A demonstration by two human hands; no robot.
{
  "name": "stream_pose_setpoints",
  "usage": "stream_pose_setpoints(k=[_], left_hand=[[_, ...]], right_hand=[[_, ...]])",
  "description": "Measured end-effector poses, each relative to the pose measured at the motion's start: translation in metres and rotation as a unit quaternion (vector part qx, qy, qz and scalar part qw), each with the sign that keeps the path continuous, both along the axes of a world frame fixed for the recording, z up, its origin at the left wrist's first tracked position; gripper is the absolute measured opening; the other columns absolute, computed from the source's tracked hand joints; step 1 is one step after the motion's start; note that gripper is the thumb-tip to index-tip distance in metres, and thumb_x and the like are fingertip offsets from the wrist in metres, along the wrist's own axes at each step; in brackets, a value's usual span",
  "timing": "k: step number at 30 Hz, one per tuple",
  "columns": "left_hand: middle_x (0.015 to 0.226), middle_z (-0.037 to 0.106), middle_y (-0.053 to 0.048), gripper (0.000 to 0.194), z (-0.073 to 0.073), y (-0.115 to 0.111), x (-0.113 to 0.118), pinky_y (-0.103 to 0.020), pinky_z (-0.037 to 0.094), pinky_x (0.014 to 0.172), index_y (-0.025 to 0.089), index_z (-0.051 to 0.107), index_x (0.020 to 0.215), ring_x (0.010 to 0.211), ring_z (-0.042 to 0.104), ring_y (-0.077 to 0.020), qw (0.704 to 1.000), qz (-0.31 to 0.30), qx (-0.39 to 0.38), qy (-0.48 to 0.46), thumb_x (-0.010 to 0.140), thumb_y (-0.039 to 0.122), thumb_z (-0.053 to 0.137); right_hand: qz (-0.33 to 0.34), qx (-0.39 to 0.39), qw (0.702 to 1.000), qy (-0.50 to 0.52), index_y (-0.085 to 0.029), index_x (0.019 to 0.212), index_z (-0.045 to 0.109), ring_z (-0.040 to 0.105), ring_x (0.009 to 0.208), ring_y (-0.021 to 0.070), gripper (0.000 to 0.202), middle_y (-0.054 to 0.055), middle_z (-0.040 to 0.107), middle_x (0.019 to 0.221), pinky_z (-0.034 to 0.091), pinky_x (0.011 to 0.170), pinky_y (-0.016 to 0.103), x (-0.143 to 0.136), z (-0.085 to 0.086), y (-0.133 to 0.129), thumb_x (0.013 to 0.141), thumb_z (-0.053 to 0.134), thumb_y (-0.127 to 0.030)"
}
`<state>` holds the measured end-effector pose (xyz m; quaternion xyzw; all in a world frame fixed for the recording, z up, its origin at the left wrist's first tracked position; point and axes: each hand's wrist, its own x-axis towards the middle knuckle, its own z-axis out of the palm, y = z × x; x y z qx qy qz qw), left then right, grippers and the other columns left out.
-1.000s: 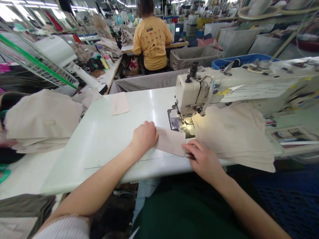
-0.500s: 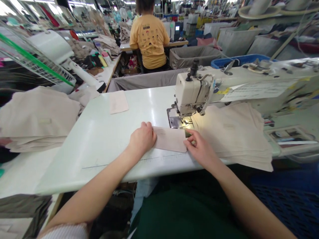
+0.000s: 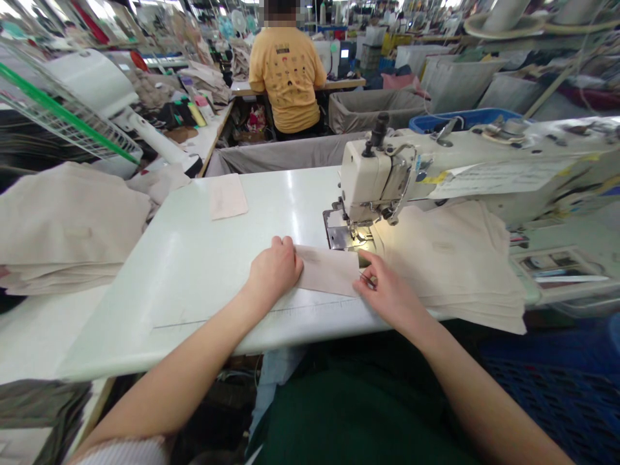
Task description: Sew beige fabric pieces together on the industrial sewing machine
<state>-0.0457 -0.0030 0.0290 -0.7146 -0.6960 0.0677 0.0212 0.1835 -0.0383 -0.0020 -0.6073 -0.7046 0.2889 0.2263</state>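
A small beige fabric piece (image 3: 328,270) lies flat on the sewing table, its long side toward me. My left hand (image 3: 276,265) has its fingers curled together on the left end of the piece. At the right end, my right hand (image 3: 387,287) pinches the edge with thumb and fingers. A thin dark sliver (image 3: 368,279) shows between those fingers; its kind is unclear. Just behind the right fingertips is the lit needle plate of the sewing machine (image 3: 371,181). An olive scrap (image 3: 363,259) shows by the right index finger.
Stacked beige fabric panels (image 3: 450,258) lie right of the needle, and another pile (image 3: 72,219) sits at the left. A second small beige piece (image 3: 228,196) rests farther back on the table (image 3: 184,258). Beyond it, a person in a yellow shirt (image 3: 288,77) sits facing away.
My right hand has shifted slightly at the piece's right edge, and a thin dark sliver now shows between its fingers. The left hand stays on the left end.
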Motion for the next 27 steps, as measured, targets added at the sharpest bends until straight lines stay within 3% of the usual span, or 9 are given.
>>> stream_pose_setpoints(k=[5,8,10,11,13,15,20,27], left_hand=[[0.105,0.062,-0.017,0.029,0.004,0.001,-0.001,-0.037,0.056,0.065,0.011,0.055,0.111,0.083,0.072,-0.0289,1.0,0.01,-0.01,0.004,0.098,0.029,0.035],[0.101,0.063,-0.016,0.026,0.007,-0.002,0.004,-0.037,0.055,0.063,0.011,0.057,0.108,0.083,0.07,-0.0283,1.0,-0.008,-0.011,0.011,0.099,0.024,0.036],[0.101,0.064,-0.014,0.023,0.005,-0.006,0.012,-0.037,0.055,0.069,0.014,0.059,0.105,0.092,0.068,-0.029,0.995,-0.1,0.009,0.008,0.098,0.018,0.038],[0.105,0.065,-0.014,0.022,0.003,-0.008,0.018,-0.038,0.055,0.075,0.015,0.06,0.105,0.099,0.066,-0.029,0.983,-0.18,0.022,-0.001,0.098,0.016,0.04],[0.119,0.064,-0.012,0.022,-0.005,-0.011,0.03,-0.041,0.051,0.092,0.018,0.059,0.116,0.112,0.06,-0.0272,0.938,-0.342,0.046,-0.037,0.099,0.017,0.044],[0.132,0.061,-0.011,0.028,-0.015,-0.01,0.042,-0.04,0.046,0.1,0.018,0.055,0.127,0.12,0.056,-0.0259,0.903,-0.419,0.065,-0.069,0.1,0.019,0.048],[0.137,0.059,-0.013,0.035,-0.029,0.005,0.056,-0.041,0.047,0.095,0.015,0.053,0.132,0.121,0.055,-0.0283,0.921,-0.369,0.087,-0.086,0.098,0.022,0.051],[0.131,0.059,-0.012,0.036,-0.021,0.019,0.059,-0.042,0.048,0.097,0.018,0.054,0.132,0.122,0.053,-0.0288,0.938,-0.323,0.073,-0.105,0.097,0.025,0.054]], right_hand=[[0.028,0.107,0.989,-0.1,-0.023,0.137,0.051,0.067,0.075,0.0184,0.052,0.003,0.069,0.099,0.047,0.062,0.028,-0.001,-0.002,-0.011,0.087,0.06,-0.019],[0.12,0.181,0.966,-0.143,-0.023,0.103,0.066,0.066,0.077,0.0163,0.026,0.005,0.067,0.103,0.046,0.062,0.025,0.0,-0.006,-0.019,0.088,0.051,-0.007],[0.137,0.197,0.958,-0.154,-0.022,0.098,0.067,0.066,0.078,0.0151,0.03,0.005,0.068,0.106,0.046,0.063,0.024,0.001,-0.009,-0.022,0.086,0.048,-0.001],[0.147,0.198,0.956,-0.159,-0.021,0.1,0.067,0.067,0.08,0.0152,0.032,0.005,0.069,0.107,0.047,0.065,0.024,0.001,-0.01,-0.023,0.086,0.047,0.0],[0.16,0.192,0.953,-0.169,-0.02,0.105,0.067,0.068,0.082,0.0165,0.034,0.005,0.07,0.106,0.049,0.066,0.025,0.003,-0.01,-0.024,0.087,0.046,0.0],[0.169,0.182,0.951,-0.182,-0.019,0.11,0.067,0.069,0.082,0.0179,0.035,0.006,0.071,0.104,0.051,0.067,0.027,0.006,-0.009,-0.023,0.088,0.046,-0.001],[0.146,0.169,0.954,-0.199,-0.018,0.117,0.067,0.072,0.089,0.02,0.037,0.008,0.071,0.119,0.055,0.073,0.029,0.013,-0.007,-0.012,0.089,0.048,-0.003],[0.11,0.15,0.962,-0.2,-0.022,0.121,0.069,0.073,0.098,0.0227,0.038,0.009,0.065,0.136,0.059,0.079,0.031,0.01,-0.007,0.004,0.091,0.051,-0.007]])
